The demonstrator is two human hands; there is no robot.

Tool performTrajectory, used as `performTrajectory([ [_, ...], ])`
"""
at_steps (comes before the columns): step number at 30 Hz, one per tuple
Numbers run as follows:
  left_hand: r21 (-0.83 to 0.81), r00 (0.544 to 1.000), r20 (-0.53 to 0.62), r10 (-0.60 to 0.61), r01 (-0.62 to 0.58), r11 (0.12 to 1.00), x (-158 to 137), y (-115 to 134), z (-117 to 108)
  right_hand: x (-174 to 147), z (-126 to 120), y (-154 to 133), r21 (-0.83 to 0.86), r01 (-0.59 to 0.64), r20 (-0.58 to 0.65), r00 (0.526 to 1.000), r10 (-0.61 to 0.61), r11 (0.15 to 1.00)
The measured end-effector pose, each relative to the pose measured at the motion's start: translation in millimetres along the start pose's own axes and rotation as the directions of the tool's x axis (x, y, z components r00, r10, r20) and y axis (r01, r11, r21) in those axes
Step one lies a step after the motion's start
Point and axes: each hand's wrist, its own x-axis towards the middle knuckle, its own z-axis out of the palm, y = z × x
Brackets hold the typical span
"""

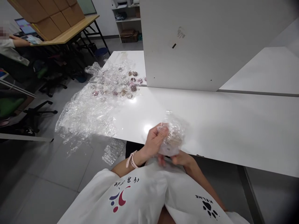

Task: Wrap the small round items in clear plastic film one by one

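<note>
A clear plastic-wrapped bundle (174, 137) is held between my hands, just above the front edge of the white table (210, 121). Pale, brownish contents show dimly through the crinkled wrap, too blurred to name. My left hand (156, 140), with a pink watch strap (132, 159) at the wrist, grips the bundle's left side, thumb on top. From below and to the right, my right hand (181, 158) holds its lower edge. Its fingers are partly hidden under the bundle and smeared by motion.
At the table's left lies a large heap of clear plastic wrap (86, 109), hanging over the edge, with several small round brown and pink items (133, 88). A white panel (182, 46) stands upright behind. Cardboard boxes (51, 25) and a seated person (14, 46) are far left.
</note>
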Motion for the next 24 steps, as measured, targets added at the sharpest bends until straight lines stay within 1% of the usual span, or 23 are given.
performTrajectory([
  [1,0.076,0.998,-0.043,0.047,-0.044,0.996,4,3,-7,-7,-5,-6,-0.054,-0.033,0.026,0.999,0.035,0.998],
  [2,0.175,0.996,-0.054,0.077,-0.066,0.982,8,5,-14,-15,-9,-15,-0.114,-0.05,0.009,0.999,0.051,0.992],
  [3,0.284,0.997,-0.022,0.075,-0.066,0.957,12,5,-20,-21,-14,-26,-0.186,-0.058,-0.036,0.998,0.053,0.981],
  [4,0.383,0.998,0.05,0.03,-0.048,0.922,15,3,-26,-26,-18,-38,-0.27,-0.051,-0.111,0.994,0.021,0.962],
  [5,0.461,0.985,0.164,-0.061,-0.022,0.887,16,0,-29,-28,-21,-49,-0.346,-0.02,-0.195,0.979,-0.051,0.938],
  [6,0.506,0.936,0.303,-0.179,0.001,0.862,17,-5,-31,-27,-23,-58,-0.403,0.032,-0.26,0.954,-0.148,0.915],
  [7,0.52,0.855,0.433,-0.285,0.021,0.854,17,-9,-30,-24,-22,-64,-0.436,0.093,-0.295,0.925,-0.24,0.895],
  [8,0.504,0.771,0.534,-0.347,0.04,0.863,16,-13,-28,-18,-20,-67,-0.432,0.149,-0.323,0.895,-0.307,0.89],
  [9,0.465,0.711,0.599,-0.368,0.065,0.883,15,-16,-26,-11,-16,-67,-0.385,0.194,-0.351,0.874,-0.337,0.902],
  [10,0.413,0.692,0.628,-0.357,0.093,0.906,12,-17,-23,-5,-10,-63,-0.3,0.222,-0.378,0.865,-0.33,0.928],
  [11,0.358,0.709,0.625,-0.327,0.112,0.927,10,-17,-20,0,-4,-57,-0.181,0.236,-0.408,0.865,-0.292,0.955],
  [12,0.309,0.749,0.598,-0.285,0.113,0.944,8,-16,-18,3,2,-50,-0.042,0.238,-0.434,0.87,-0.233,0.97],
  [14,0.272,0.829,0.518,-0.213,0.077,0.959,4,-12,-14,1,13,-35,0.223,0.207,-0.429,0.898,-0.095,0.953],
  [16,0.325,0.891,0.434,-0.137,-0.012,0.946,4,-10,-11,-9,20,-26,0.391,0.149,-0.38,0.925,0.012,0.908],
  [18,0.441,0.93,0.366,-0.038,-0.138,0.887,9,-12,-8,-21,18,-23,0.462,0.09,-0.357,0.929,0.092,0.882],
  [19,0.502,0.938,0.347,0.018,-0.202,0.841,13,-13,-6,-26,14,-23,0.473,0.058,-0.359,0.924,0.133,0.879],
  [21,0.588,0.93,0.348,0.114,-0.312,0.746,24,-17,-2,-32,-2,-26,0.474,-0.034,-0.346,0.912,0.221,0.88],
  [23,0.617,0.914,0.363,0.183,-0.383,0.688,37,-20,-4,-35,-32,-30,0.438,-0.119,-0.366,0.882,0.297,0.891],
  [24,0.616,0.906,0.368,0.207,-0.405,0.675,44,-20,-7,-37,-53,-33,0.396,-0.132,-0.421,0.853,0.308,0.909],
])
